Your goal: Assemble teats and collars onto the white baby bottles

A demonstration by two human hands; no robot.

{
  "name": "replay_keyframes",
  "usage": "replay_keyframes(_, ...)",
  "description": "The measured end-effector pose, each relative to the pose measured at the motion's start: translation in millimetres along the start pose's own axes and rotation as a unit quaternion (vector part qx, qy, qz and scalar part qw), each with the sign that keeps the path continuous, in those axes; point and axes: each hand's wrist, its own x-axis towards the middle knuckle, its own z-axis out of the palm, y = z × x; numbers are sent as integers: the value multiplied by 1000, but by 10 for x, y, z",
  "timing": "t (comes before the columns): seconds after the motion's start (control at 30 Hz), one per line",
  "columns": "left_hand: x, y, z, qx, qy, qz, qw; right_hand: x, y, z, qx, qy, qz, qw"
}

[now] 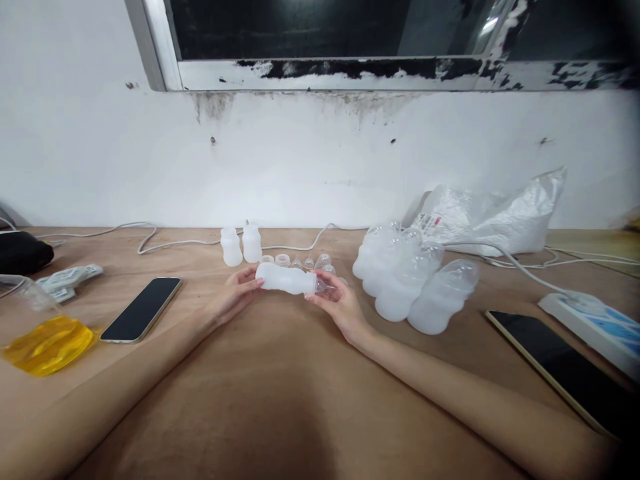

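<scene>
A frosted white baby bottle (285,278) lies sideways between my two hands, above the table. My left hand (239,291) is closed around its base end. At the other end, my right hand (340,300) grips the neck, where a clear nipple (323,285) points right. Just behind the bottle sit several small clear parts: collar rings (283,259), nipples (309,261) and domed caps (323,261). Two open white bottles (231,247) stand upright behind my left hand. To the right of my right hand is a group of several capped bottles (400,283).
A white plastic bag (493,210) rests against the wall with cables around it. Phones lie at left (143,310) and right (555,363), the right one beside a power strip (595,327). A clear container of yellow liquid (50,343) stands at far left, near white packets (70,280).
</scene>
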Motion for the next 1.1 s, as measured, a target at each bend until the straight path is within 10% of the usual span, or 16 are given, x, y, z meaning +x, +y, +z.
replay_keyframes(1.1, -24, 31, -67, 134, -42, 48, 989, -29, -27, -14, -30, 1, -17, 999)
